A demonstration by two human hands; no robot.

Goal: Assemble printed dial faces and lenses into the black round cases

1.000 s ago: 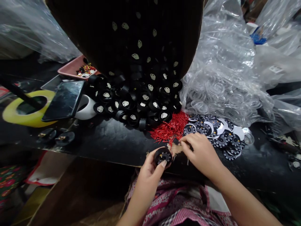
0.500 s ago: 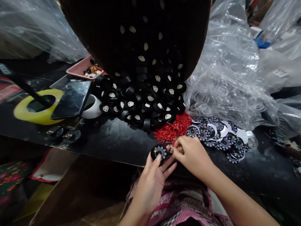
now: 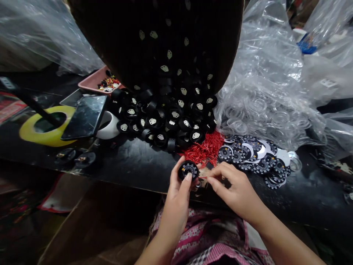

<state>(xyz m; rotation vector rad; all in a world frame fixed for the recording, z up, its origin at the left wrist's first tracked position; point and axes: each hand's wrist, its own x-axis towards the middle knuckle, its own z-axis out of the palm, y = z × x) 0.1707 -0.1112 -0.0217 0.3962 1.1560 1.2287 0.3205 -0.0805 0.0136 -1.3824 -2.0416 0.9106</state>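
Observation:
My left hand [image 3: 178,193] is closed round a black dial disc [image 3: 188,170] with white markings and an orange mark, its thumb resting on the face. Just to the right, my right hand [image 3: 233,184] pinches a thin red pointer [image 3: 203,177] between thumb and forefinger, close to the disc's edge but apart from the face. Beyond both hands lies a heap of red pointers [image 3: 205,149]. Loose printed dial discs [image 3: 239,152] are piled right of that heap, past my right hand.
Black round housings [image 3: 160,138] spill from a large dark container [image 3: 116,44]. Clear plastic rings [image 3: 256,114] lie in a bag at right. On the left are a phone [image 3: 84,116], yellow tape roll [image 3: 27,130], pink tray [image 3: 89,81] and two black discs [image 3: 85,159]. The table edge runs near me.
My right hand has drawn slightly right and down from my left fingertips, and the red pointer now shows between its fingers. The disc in my left hand has risen and tilted a little.

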